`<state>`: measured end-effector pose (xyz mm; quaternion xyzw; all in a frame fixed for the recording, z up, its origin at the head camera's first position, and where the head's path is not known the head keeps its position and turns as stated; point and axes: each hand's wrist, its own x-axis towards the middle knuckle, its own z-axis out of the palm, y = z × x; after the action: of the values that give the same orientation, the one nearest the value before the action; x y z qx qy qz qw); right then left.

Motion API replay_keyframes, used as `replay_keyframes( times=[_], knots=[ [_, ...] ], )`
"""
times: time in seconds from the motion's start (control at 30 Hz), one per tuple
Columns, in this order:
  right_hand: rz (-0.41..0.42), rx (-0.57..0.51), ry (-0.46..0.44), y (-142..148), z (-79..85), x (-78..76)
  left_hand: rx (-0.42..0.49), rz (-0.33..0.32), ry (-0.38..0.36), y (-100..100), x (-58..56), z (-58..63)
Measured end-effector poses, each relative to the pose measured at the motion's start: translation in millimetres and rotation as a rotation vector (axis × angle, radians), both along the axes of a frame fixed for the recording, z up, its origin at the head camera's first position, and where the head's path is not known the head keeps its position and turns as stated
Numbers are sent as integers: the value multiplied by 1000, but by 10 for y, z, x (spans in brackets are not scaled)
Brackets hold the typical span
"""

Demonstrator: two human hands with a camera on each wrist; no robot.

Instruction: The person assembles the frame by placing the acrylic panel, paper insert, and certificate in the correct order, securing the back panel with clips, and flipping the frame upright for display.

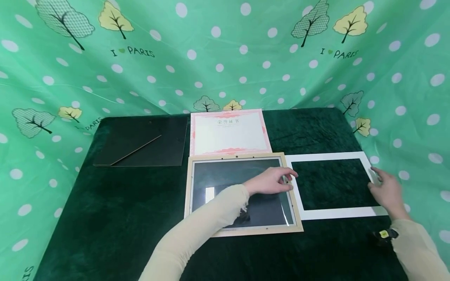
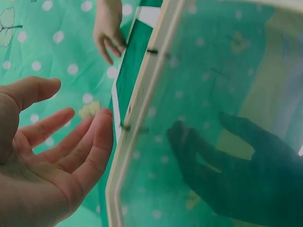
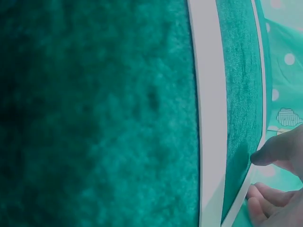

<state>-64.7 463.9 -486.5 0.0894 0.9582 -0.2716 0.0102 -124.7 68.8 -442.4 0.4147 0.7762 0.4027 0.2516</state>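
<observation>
A light wooden picture frame (image 1: 225, 233) with a shiny clear pane (image 1: 218, 171) lies in the middle of the table. Over its right side hovers my left hand (image 1: 270, 180), fingers loosely bent and nothing in them; the left wrist view shows this hand (image 2: 61, 156) beside the frame's edge (image 2: 137, 109), its reflection in the pane. To the right lies a flat white mat (image 1: 327, 213) with a rectangular opening. My right hand (image 1: 388, 193) holds its right border, thumb (image 3: 267, 153) at the inner edge and fingers (image 3: 265, 196) at the outer edge.
A certificate (image 1: 228, 134) with a pink border lies behind the frame. At the back left is a black backing board (image 1: 151, 152) with a slanted strip on it. Dark green cloth (image 1: 123, 218) covers the table, and a polka-dot curtain (image 1: 211, 50) hangs around it.
</observation>
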Motion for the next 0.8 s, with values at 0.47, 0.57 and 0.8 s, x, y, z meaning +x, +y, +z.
replay_keyframes(
  times=[0.47, 0.57, 0.8],
  knots=[
    [-36, -3, 53, 43, 53, 1, -133, 12, -4, 495, 143, -94],
    [-32, 11, 125, 47, 109, 28, -124, 39, -43, 523, 168, -103],
    [-14, 52, 207, 149, 279, 110, -64, 176, -195, 557, 171, -155]
  ],
)
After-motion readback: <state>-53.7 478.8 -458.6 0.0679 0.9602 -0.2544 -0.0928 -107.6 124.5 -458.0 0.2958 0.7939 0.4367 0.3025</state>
